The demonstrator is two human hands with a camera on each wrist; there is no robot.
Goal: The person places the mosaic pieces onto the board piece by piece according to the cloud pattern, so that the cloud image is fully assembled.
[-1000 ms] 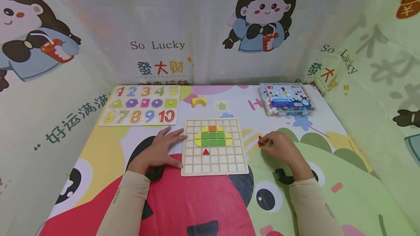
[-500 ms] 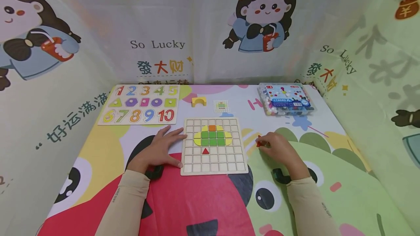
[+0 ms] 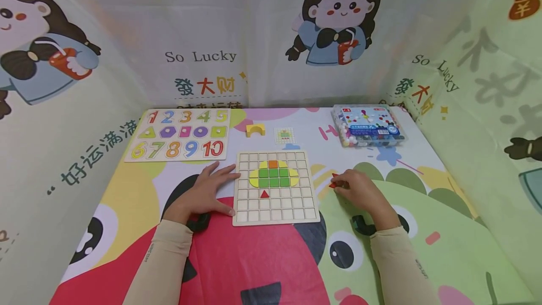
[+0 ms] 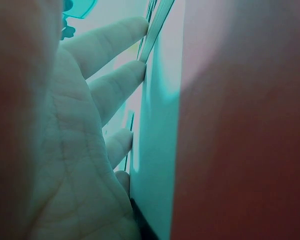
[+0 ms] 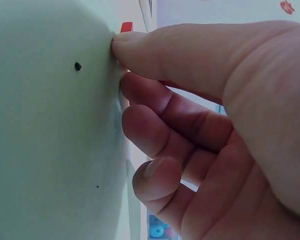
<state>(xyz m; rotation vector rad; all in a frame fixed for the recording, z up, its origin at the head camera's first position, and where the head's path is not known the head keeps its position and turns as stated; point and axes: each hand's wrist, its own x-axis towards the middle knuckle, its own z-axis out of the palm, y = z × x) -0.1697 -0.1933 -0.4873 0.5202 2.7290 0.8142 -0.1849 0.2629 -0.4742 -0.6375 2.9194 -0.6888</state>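
Note:
A square wooden grid board point(image 3: 296, 213) lies in the middle of the table. Green squares point(image 3: 274, 177), yellow rounded pieces point(image 3: 253, 178) and one orange square point(image 3: 273, 164) form a shape on it, with a red triangle point(image 3: 264, 194) below. My left hand point(image 3: 205, 194) is spread at the board's left side, its fingertips point(image 4: 135, 72) and thumb touching the edge. Right of the board, my right hand point(image 3: 357, 189) pinches red triangular pieces low at the tabletop. In the right wrist view, red point(image 5: 126, 26) shows past the thumb tip; the rest is hidden by the fingers.
At the back left lies a number and shape puzzle board point(image 3: 178, 135). A yellow arch block point(image 3: 256, 130) and a small pattern card point(image 3: 284, 135) are behind the grid board. A clear box of beads point(image 3: 368, 126) stands at the back right.
My right hand has shifted slightly left with the red pieces, and its fingers now cover more of them. The left hand stays at the board's edge.

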